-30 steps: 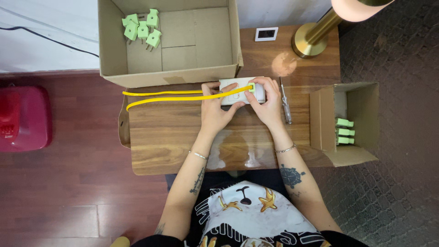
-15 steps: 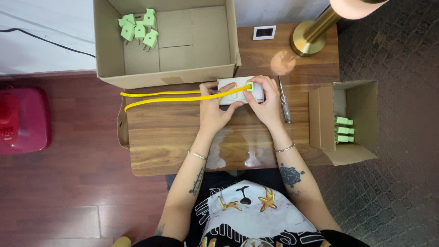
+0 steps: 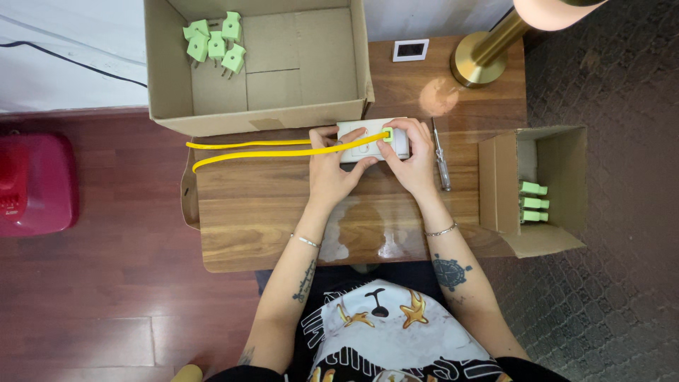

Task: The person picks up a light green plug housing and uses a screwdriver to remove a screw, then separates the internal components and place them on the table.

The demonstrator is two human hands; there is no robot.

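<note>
A white socket block (image 3: 357, 133) lies on the wooden table (image 3: 262, 212) in front of me. My left hand (image 3: 332, 170) grips its left end and the yellow cable (image 3: 247, 148) that runs off to the left in a loop. My right hand (image 3: 414, 159) holds the block's right end, fingers pressed on a green plug (image 3: 387, 136) seated in the block. The cable ends at that plug.
A large open cardboard box (image 3: 262, 117) at the back holds several green plugs (image 3: 216, 42). A smaller box (image 3: 495, 184) on its side at the right holds three more (image 3: 534, 201). A screwdriver (image 3: 440, 155) lies beside my right hand. A brass lamp base (image 3: 481, 60) stands behind.
</note>
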